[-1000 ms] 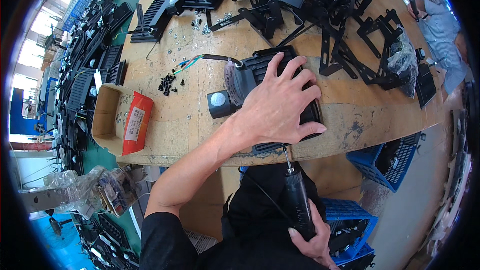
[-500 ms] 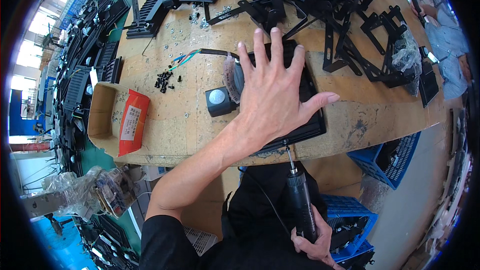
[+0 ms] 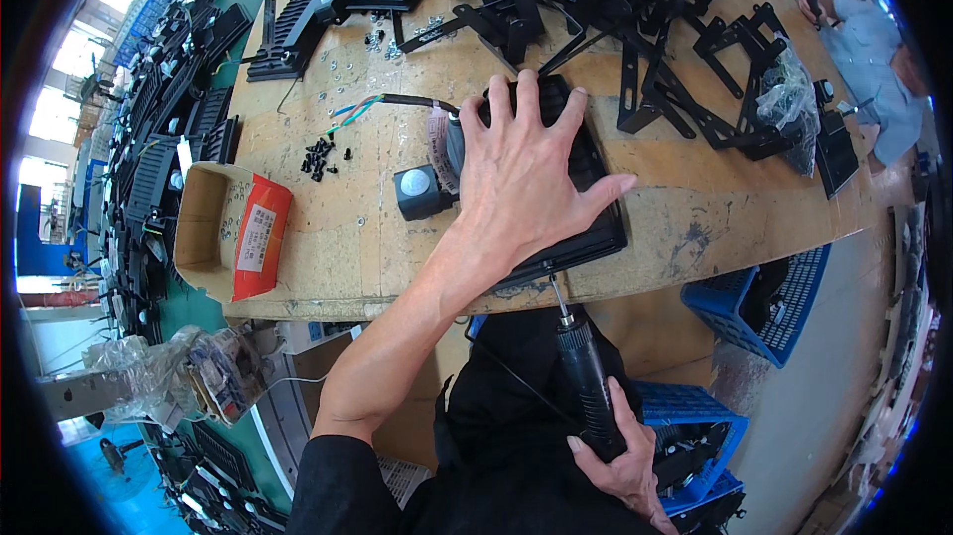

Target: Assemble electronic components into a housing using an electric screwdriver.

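A black floodlight housing (image 3: 598, 235) lies on the cardboard-covered bench near its front edge. My left hand (image 3: 524, 173) rests spread and flat across it, hiding much of its surface. Beside that hand, a small black sensor block (image 3: 418, 192) with a white dome juts from the lamp, and a cable with bare coloured wires (image 3: 359, 110) runs off leftward. Below the bench edge, my right hand (image 3: 623, 461) is closed around a black electric screwdriver (image 3: 588, 376). Its bit meets the lamp's near edge; the screw there is too small to make out.
Small black screws (image 3: 318, 158) lie left of the lamp, near an open red-and-brown carton (image 3: 264, 237). Black metal brackets (image 3: 675, 49) pile up at the back right. Finned lamp bodies (image 3: 288, 39) sit at the back left. Blue crates (image 3: 769, 309) stand below right. Another person (image 3: 874, 68) is at far right.
The lamp and my left hand appear slightly farther left and up, partly with a shift of view. The screwdriver leans more, and my right fingers lie straighter along its handle.
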